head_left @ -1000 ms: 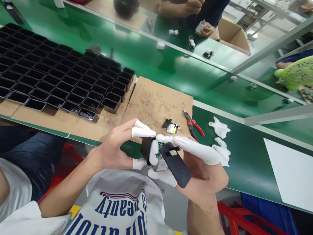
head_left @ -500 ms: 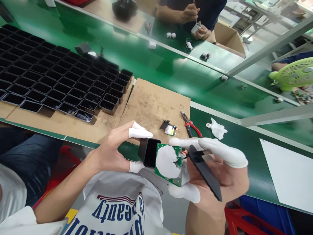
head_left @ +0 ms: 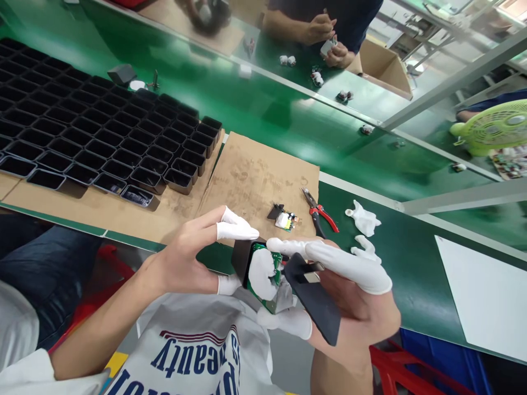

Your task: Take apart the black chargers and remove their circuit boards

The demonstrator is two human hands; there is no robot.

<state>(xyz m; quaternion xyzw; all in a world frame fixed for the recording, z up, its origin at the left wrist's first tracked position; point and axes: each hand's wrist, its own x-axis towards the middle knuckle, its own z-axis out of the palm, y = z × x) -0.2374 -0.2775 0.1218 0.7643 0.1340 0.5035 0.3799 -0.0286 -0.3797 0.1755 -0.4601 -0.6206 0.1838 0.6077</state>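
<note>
My left hand (head_left: 193,255), with white finger cots on its fingertips, grips a black rectangular case (head_left: 242,261) whose open end faces right. Between the thumb and fingers of my right hand (head_left: 349,291), also in finger cots, is a green circuit board (head_left: 255,291) covered by a white lump of compound (head_left: 262,274). The board's left edge sits inside the mouth of the case; the rest sticks out. A black end plate (head_left: 315,299) with a metal piece on it hangs tilted against my right fingers, close to the board. Wires behind the board are mostly hidden.
Rows of black cases (head_left: 94,129) stand at left on cardboard (head_left: 263,170). Beyond my hands lie a small circuit assembly (head_left: 284,218), red-handled pliers (head_left: 319,211) and white finger cots (head_left: 364,218). Across the green conveyor, a co-worker's hands (head_left: 329,41) hold a small part.
My right hand has moved left, bringing the circuit board's edge into the mouth of the case. The end plate has come along. My left hand has stayed almost still.
</note>
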